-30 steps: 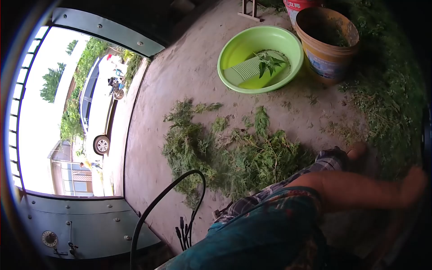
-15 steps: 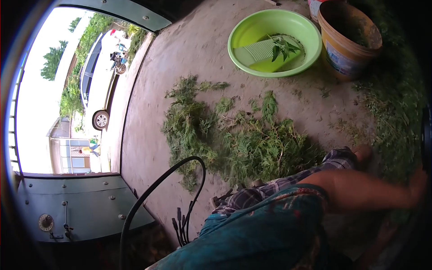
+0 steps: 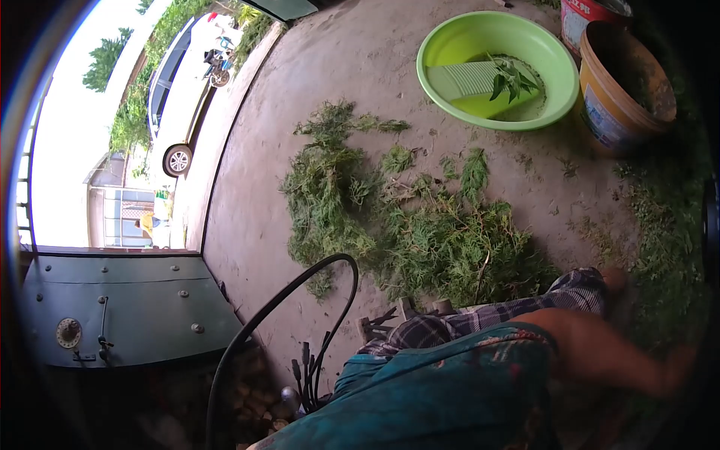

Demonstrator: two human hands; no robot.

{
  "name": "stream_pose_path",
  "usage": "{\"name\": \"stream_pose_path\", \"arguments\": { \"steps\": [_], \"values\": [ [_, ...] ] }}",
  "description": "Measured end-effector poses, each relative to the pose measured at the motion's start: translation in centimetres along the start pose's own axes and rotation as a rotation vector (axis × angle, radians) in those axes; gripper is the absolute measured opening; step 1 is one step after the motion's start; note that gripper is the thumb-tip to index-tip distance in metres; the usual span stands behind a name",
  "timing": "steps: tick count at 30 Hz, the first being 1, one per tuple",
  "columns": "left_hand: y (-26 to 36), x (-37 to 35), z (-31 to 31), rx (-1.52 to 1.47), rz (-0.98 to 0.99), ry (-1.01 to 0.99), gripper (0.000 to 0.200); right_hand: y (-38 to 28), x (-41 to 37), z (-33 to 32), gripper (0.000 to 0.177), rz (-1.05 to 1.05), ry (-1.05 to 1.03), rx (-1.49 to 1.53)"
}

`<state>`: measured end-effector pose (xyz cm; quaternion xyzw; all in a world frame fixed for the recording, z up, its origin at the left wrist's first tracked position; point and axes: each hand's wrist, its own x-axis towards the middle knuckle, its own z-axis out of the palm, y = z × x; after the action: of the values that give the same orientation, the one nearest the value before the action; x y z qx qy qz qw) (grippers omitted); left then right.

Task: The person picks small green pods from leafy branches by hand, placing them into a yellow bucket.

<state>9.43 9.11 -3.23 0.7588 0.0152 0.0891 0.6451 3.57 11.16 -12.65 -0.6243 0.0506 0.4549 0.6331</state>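
Find the right hand [image 3: 679,367] at the far right edge of view, blurred and dark; cannot tell its opening, nor any thing in its hold. Cannot find the left hand in view. See nearest to the right hand the dark greenery [image 3: 656,240], spread along the right border, with a loose edge thinning out onto the concrete floor [image 3: 255,172]. See also, more to the middle, the heap of leafy sprigs [image 3: 465,247], with ragged edges, reaching down to the plaid cloth [image 3: 517,307] and just beside it. Notice a wide strip of floor between this heap and the green basin [image 3: 431,86], and another wide strip from the heap to the doorway edge at left. Find inside the basin, within the round rim, a ribbed board [image 3: 469,79] and a leafy stem [image 3: 514,79]. Notice only little room between the basin rim and the orange bucket [image 3: 600,112], near the red bucket [image 3: 574,22]. See below the heap the black cable [image 3: 262,315], curving over the floor, near the metal door panel [image 3: 135,285].
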Motion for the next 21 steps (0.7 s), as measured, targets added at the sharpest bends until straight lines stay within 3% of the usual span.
{"name": "stream_pose_path", "arguments": {
  "steps": [6, 14, 19, 21],
  "values": [
    [0.7, -0.1, -1.8, -0.040, -0.069, -0.096, 0.036, 0.8, 2.7, 2.2, 0.026, 0.038, -0.110, 0.085],
    [0.5, -0.4, -1.2, -0.186, -0.054, -0.017, 0.037, 1.9, 6.3, 5.7, 0.031, 0.062, -0.271, 0.208],
    [-1.1, 1.3, 2.2, -0.096, -0.052, -0.120, 0.038, 2.3, 8.3, 6.0, 0.034, 0.016, -0.292, 0.328],
    [-5.0, 3.5, 8.1, 0.128, 0.036, 0.551, 0.027, 1.3, 7.5, 2.3, 0.036, -0.080, -0.194, 0.396]
  ]
}}
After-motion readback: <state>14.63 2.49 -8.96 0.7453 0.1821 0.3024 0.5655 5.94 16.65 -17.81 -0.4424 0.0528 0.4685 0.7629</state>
